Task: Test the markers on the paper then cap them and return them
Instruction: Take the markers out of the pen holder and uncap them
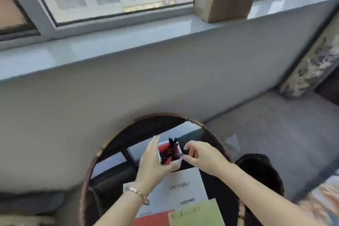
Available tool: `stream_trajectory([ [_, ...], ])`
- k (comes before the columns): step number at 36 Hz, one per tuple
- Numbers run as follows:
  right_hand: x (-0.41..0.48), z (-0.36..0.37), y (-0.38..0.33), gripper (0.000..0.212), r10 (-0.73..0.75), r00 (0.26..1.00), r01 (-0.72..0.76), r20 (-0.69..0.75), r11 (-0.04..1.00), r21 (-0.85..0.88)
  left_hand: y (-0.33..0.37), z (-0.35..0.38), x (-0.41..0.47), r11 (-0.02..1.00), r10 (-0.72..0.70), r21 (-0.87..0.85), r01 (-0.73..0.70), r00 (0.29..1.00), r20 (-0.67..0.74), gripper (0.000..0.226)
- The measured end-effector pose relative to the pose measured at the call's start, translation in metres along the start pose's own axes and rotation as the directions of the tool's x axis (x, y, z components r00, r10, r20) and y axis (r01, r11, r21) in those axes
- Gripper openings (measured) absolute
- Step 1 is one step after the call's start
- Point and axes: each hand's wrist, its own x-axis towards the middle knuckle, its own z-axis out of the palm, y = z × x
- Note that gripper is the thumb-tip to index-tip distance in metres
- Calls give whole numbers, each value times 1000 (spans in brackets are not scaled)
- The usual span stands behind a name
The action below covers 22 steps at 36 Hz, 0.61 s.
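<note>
A small white and red marker box is held above the round table, with dark markers sticking out of its top. My left hand cups the box from the left, fingers upright along its side. My right hand is at the box's right edge, with thumb and fingers pinched on it; blur hides whether they also touch a marker. A pale green paper with several small test marks lies at the near edge of the table.
The table is round with a dark rim and a glass top. A white printed pack and a red sheet lie under the green paper. A dark bag sits to the right. A cardboard box stands on the window sill.
</note>
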Motion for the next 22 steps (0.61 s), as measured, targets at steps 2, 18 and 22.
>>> stream_trajectory([
  [2, 9, 17, 9, 30, -26, 1000, 26, 3, 997, -68, -15, 13, 7, 999, 48, 5, -48, 998, -28, 85],
  [18, 27, 65, 50, 9, -354, 797, 399, -490, 917, -14, -95, 61, 34, 984, 179, 28, -177, 971, -158, 82],
  [22, -2, 61, 46, 6, -260, 641, 510, -722, 848, 147, -92, 66, 23, 971, 237, 97, -218, 934, -268, 90],
])
